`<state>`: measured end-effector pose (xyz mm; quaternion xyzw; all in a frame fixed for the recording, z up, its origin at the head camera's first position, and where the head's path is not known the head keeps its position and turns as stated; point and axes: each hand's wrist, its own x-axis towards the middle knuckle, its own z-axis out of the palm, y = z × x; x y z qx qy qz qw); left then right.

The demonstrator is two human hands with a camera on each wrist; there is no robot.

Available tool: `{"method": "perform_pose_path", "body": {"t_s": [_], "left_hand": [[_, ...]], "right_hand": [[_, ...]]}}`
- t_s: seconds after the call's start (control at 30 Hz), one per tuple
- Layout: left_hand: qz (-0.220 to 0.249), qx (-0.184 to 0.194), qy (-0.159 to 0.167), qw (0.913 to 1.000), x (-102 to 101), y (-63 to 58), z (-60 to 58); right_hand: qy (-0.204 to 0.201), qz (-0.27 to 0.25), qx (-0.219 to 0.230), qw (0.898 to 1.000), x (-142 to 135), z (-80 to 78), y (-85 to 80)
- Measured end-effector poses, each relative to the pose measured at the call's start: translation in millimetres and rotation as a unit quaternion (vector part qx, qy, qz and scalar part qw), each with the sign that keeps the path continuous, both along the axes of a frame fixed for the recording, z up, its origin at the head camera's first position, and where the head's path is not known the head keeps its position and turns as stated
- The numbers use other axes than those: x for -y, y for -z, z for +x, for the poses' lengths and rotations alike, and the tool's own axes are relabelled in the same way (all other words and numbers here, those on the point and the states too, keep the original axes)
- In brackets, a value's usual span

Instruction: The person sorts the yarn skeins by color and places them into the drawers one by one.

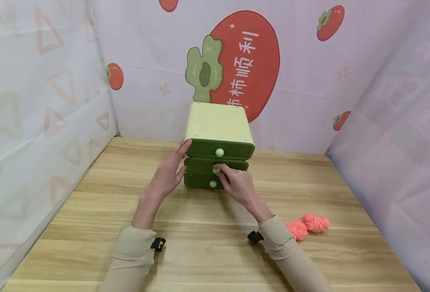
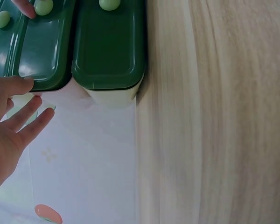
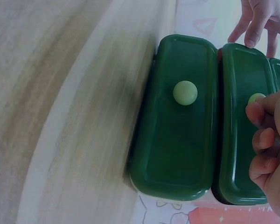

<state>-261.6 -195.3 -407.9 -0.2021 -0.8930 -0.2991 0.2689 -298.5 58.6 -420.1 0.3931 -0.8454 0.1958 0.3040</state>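
Observation:
A small three-drawer cabinet (image 1: 220, 121) has a pale yellow top and dark green drawer fronts with round light green knobs. My right hand (image 1: 241, 186) pinches the knob (image 3: 255, 97) of the middle drawer (image 3: 242, 154) between thumb and fingertips. At the cabinet's left side is my left hand (image 1: 166, 174), fingers extended. In the left wrist view its thumb touches the edge of the middle drawer front, and the other fingers spread beside the side wall. Below, the bottom drawer (image 2: 109, 51) sits close above the table, its knob (image 3: 185, 93) untouched. The top drawer's knob (image 1: 219, 152) is also free.
Two coral-pink yarn bundles (image 1: 315, 223) lie on the wooden table (image 1: 200, 259), right of centre, partly behind the right sleeve (image 1: 291, 251). A printed cloth backdrop (image 1: 145, 52) stands close behind the cabinet, with cloth walls at both sides.

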Motion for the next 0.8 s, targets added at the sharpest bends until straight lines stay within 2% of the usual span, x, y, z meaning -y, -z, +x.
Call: {"method": "perform_pose_path", "body": {"t_s": [0.2,0.43,0.63,0.8], "left_hand": [[0.006,-0.028,-0.005,0.9996,-4,0.2,-0.8],[0.002,-0.012,-0.017,0.9998,-6,0.8,0.9],[-0.003,-0.02,-0.039,0.999,-7,3.3,-0.8],[-0.005,-0.033,-0.048,0.9983,-10,3.0,-1.0]], "right_hand": [[0.003,0.0,0.006,1.0,-1,-3.6,3.7],[-0.002,-0.007,-0.011,1.0,0,-6.3,6.5],[-0.007,-0.014,-0.007,1.0,0,-6.2,7.5],[-0.04,-0.012,0.001,0.999,-1,-3.8,10.2]]}}
